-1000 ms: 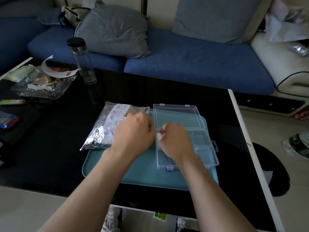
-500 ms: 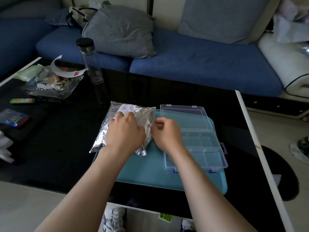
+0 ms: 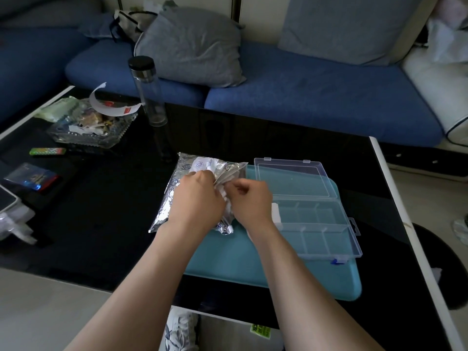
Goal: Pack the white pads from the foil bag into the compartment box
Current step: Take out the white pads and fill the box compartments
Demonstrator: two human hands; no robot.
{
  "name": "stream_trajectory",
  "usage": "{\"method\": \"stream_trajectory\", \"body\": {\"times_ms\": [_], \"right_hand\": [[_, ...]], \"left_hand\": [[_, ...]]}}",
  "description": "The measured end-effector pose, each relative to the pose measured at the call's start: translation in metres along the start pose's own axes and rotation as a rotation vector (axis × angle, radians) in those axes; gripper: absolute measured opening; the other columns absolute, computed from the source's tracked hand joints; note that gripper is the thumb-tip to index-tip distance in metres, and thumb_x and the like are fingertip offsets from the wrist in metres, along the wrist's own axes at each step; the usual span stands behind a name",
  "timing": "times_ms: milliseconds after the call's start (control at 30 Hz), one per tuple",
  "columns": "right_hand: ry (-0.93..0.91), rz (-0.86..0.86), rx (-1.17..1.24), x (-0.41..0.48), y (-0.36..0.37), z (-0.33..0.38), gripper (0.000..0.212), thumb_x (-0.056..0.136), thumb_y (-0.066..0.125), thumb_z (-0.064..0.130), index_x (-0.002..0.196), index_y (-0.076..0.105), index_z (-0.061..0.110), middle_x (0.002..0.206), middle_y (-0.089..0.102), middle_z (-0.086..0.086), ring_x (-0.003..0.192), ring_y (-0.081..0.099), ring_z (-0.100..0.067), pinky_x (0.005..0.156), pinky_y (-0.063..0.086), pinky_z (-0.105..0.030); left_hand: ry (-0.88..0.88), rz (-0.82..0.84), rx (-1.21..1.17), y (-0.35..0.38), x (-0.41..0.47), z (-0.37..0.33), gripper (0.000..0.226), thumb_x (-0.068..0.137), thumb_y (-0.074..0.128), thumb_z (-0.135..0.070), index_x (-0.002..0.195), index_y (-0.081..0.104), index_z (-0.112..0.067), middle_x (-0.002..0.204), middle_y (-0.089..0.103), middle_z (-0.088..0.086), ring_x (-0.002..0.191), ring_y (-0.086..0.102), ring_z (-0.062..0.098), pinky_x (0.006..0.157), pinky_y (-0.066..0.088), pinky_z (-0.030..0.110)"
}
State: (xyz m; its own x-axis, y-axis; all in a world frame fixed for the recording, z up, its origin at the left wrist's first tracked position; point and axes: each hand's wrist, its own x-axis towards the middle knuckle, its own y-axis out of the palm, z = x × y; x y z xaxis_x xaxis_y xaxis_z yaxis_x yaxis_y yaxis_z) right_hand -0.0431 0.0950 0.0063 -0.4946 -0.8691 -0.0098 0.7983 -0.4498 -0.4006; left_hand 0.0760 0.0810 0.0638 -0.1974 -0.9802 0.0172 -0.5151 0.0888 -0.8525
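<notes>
Foil bag and compartment box side by side, white pads at the bag's mouth
The bag is crinkled silver with blue print and a white label near its far end. It lies flat, partly on the teal tray and partly on the black table, its open edge facing the box. A few small white pads show there, and one more sits at the box's left end. The box is clear plastic, lid swung flat back, with two rows of compartments and blue latches on its near edge
</notes>
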Motion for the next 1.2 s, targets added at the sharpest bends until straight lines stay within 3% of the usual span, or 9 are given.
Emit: {"method": "stream_trajectory", "body": {"times_ms": [100, 233, 400, 500, 600, 767, 967, 1067, 1200], "right_hand": [[-0.012, -0.03, -0.062, 0.001, -0.002, 0.003, 0.015, 0.089, 0.076, 0.017, 0.076, 0.083, 0.018, 0.058, 0.069, 0.013, 0.057, 0.066, -0.001, 0.058, 0.053, -0.02], [0.049, 0.0, -0.038, 0.006, -0.006, 0.008, 0.023, 0.09, 0.065, 0.015, 0.07, 0.076, 0.016, 0.06, 0.073, 0.002, 0.06, 0.075, -0.022, 0.062, 0.065, -0.048], [0.106, -0.016, -0.003, 0.008, -0.023, 0.008, 0.023, 0.08, 0.055, 0.024, 0.07, 0.069, 0.01, 0.065, 0.072, -0.012, 0.07, 0.075, -0.035, 0.067, 0.064, -0.052], [0.134, 0.056, -0.052, 0.005, -0.03, 0.005, 0.016, 0.083, 0.066, 0.025, 0.08, 0.069, 0.01, 0.072, 0.075, -0.01, 0.073, 0.075, -0.031, 0.063, 0.062, -0.036], [0.07, 0.135, -0.082, 0.0, -0.026, 0.004, 0.019, 0.084, 0.079, 0.026, 0.086, 0.064, 0.016, 0.078, 0.07, 0.001, 0.064, 0.062, -0.01, 0.046, 0.04, -0.012], [-0.037, 0.128, -0.153, 0.001, -0.017, -0.002, 0.038, 0.087, 0.085, 0.027, 0.065, 0.057, 0.012, 0.058, 0.058, 0.003, 0.051, 0.047, -0.007, 0.047, 0.034, -0.019], [-0.019, 0.075, -0.129, 0.0, -0.015, -0.001, 0.058, 0.086, 0.083, 0.017, 0.044, 0.042, 0.015, 0.036, 0.042, 0.011, 0.039, 0.04, -0.009, 0.042, 0.026, -0.018], [-0.015, 0.044, -0.078, 0.0, -0.016, 0.005, 0.044, 0.081, 0.08, 0.013, 0.052, 0.049, 0.003, 0.041, 0.047, 0.004, 0.045, 0.04, -0.011, 0.047, 0.037, -0.032], [-0.052, 0.059, -0.049, 0.003, -0.019, 0.009, 0.035, 0.076, 0.079, 0.016, 0.057, 0.054, -0.001, 0.059, 0.061, -0.02, 0.053, 0.052, -0.032, 0.055, 0.052, -0.047]], "left_hand": [[0.022, -0.043, 0.059, 0.005, 0.001, 0.004, 0.02, 0.097, 0.062, -0.021, 0.107, 0.067, -0.005, 0.107, 0.063, 0.015, 0.098, 0.06, 0.037, 0.077, 0.044, 0.038], [-0.023, -0.057, 0.118, 0.005, 0.001, 0.005, 0.022, 0.1, 0.055, -0.021, 0.115, 0.065, -0.009, 0.116, 0.06, 0.015, 0.113, 0.055, 0.041, 0.076, 0.043, 0.04], [-0.007, -0.056, 0.135, 0.008, 0.004, 0.006, 0.021, 0.099, 0.054, -0.022, 0.11, 0.064, -0.007, 0.113, 0.062, 0.018, 0.107, 0.058, 0.041, 0.079, 0.045, 0.042], [-0.004, -0.038, 0.132, 0.009, 0.006, 0.008, 0.02, 0.099, 0.056, -0.023, 0.106, 0.064, -0.006, 0.11, 0.062, 0.018, 0.104, 0.059, 0.041, 0.082, 0.043, 0.041], [0.007, -0.025, 0.134, 0.008, 0.006, 0.006, 0.02, 0.099, 0.057, -0.022, 0.106, 0.065, -0.006, 0.111, 0.062, 0.019, 0.104, 0.058, 0.039, 0.089, 0.042, 0.041], [0.022, -0.021, 0.13, 0.009, 0.005, 0.004, 0.019, 0.101, 0.057, -0.023, 0.101, 0.064, -0.005, 0.107, 0.062, 0.019, 0.101, 0.057, 0.037, 0.087, 0.04, 0.042], [-0.06, -0.005, 0.193, 0.003, -0.001, -0.001, 0.029, 0.104, 0.054, -0.032, 0.122, 0.063, -0.011, 0.124, 0.057, 0.014, 0.119, 0.05, 0.039, 0.073, 0.04, 0.04], [-0.076, -0.019, 0.224, -0.001, -0.002, -0.003, 0.032, 0.105, 0.052, -0.035, 0.128, 0.062, -0.015, 0.126, 0.057, 0.013, 0.119, 0.05, 0.038, 0.074, 0.041, 0.041], [-0.099, -0.014, 0.239, -0.003, -0.001, -0.004, 0.032, 0.103, 0.052, -0.031, 0.129, 0.058, -0.013, 0.125, 0.054, 0.016, 0.115, 0.052, 0.04, 0.081, 0.043, 0.044]]}}
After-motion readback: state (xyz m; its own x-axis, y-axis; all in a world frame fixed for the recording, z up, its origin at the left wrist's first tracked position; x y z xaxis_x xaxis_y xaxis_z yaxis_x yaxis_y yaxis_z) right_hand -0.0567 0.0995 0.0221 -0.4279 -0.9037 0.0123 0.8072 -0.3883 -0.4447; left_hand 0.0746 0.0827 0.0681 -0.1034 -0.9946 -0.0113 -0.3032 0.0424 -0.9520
